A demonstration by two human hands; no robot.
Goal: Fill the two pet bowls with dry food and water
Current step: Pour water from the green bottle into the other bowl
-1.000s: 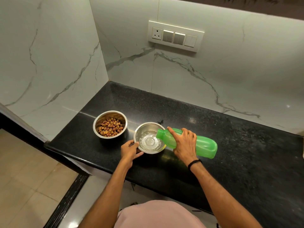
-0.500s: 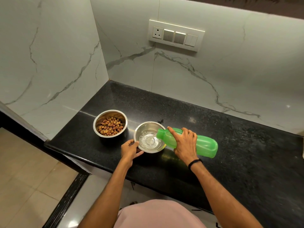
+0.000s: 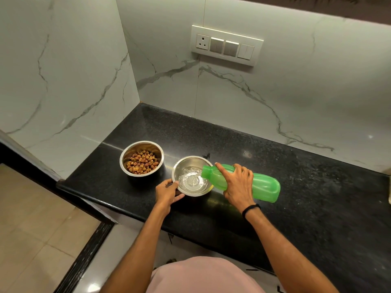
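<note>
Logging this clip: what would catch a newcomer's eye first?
The bright green bottle, tipped on its side in the right hand, pours water into a steel bowl near the front edge of the black counter. The left hand holds that bowl's rim; to its left, a second bowl holds brown kibble.

Black speckled counter [image 3: 296, 176], glossy under the light. Two steel bowls sit on it near the front-left edge: the left bowl [image 3: 135, 149] with kibble [image 3: 141, 163], and the right bowl [image 3: 186, 162] just beside it, not touching, with water [image 3: 190, 180] in it.
</note>
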